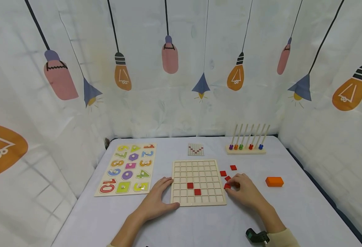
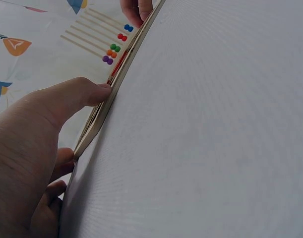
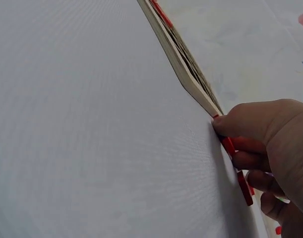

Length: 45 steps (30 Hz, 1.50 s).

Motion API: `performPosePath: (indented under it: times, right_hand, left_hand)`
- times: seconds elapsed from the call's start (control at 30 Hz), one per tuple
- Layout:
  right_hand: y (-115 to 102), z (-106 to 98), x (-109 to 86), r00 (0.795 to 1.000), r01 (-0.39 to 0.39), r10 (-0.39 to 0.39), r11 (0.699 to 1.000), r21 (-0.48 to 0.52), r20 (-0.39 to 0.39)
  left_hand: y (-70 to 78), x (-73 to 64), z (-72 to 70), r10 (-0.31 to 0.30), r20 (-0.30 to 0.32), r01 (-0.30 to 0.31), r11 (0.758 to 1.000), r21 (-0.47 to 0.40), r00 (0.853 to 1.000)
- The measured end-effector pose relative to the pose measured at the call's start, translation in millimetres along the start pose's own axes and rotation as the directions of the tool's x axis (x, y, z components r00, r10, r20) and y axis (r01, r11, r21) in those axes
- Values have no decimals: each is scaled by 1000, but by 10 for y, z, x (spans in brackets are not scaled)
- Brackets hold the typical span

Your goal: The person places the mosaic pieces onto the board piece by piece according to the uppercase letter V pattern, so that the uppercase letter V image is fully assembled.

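Observation:
A pale wooden grid board (image 1: 199,199) lies in the middle of the table, with two red square tiles in its cells, one (image 1: 190,185) up and left of the other (image 1: 197,192). My left hand (image 1: 157,200) rests at the board's near left corner, thumb against the near edge and fingers spread along the left side. Just past the right edge, my right hand (image 1: 246,190) pinches a red tile (image 1: 227,186) between thumb and fingers. Several loose red tiles lie by it, including one farther off (image 1: 233,167). In the right wrist view, fingers partly cover the pinched tile (image 3: 228,145).
A number and shape puzzle board (image 1: 125,168) lies on the left. Behind the grid is a small pattern card (image 1: 195,149). A peg stand with coloured beads (image 1: 246,152) stands at the back right, an orange block (image 1: 274,181) at the right. White curtains surround the table.

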State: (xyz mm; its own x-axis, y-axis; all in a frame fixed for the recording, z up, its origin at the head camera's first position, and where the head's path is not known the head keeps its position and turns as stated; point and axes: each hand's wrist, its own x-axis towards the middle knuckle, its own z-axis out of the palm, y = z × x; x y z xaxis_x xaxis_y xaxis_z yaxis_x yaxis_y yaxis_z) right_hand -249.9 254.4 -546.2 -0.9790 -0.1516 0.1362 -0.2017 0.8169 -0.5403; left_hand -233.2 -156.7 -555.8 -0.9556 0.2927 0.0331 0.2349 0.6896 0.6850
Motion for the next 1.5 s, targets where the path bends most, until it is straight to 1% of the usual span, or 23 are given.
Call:
performPosePath:
  times: [0.33,0.7,1.07,1.33,1.5]
  right_hand:
    - [-36,-73,45,1000,16,-16,1000,14,-13]
    - [-101,-45,124,999,51,-51,998,30,-17]
    - [-282,-36,242,996,93,-93,995,39,1]
    - [-396,10,323,991,127,-129,988,90,22]
    - [-456,61,356,990,135,-137,987,89,23]
  left_hand:
    - [17,1,-5,0,-2,0,1000,9,1000]
    - [-4,3,-2,-5,-4,5,1000,8,1000]
    - [-3,4,3,-5,3,5,1000,4,1000]
    - [-7,-2,5,-1,-1,1,1000,0,1000]
    - [-10,-2,7,1,-4,-1,1000,-1,1000]
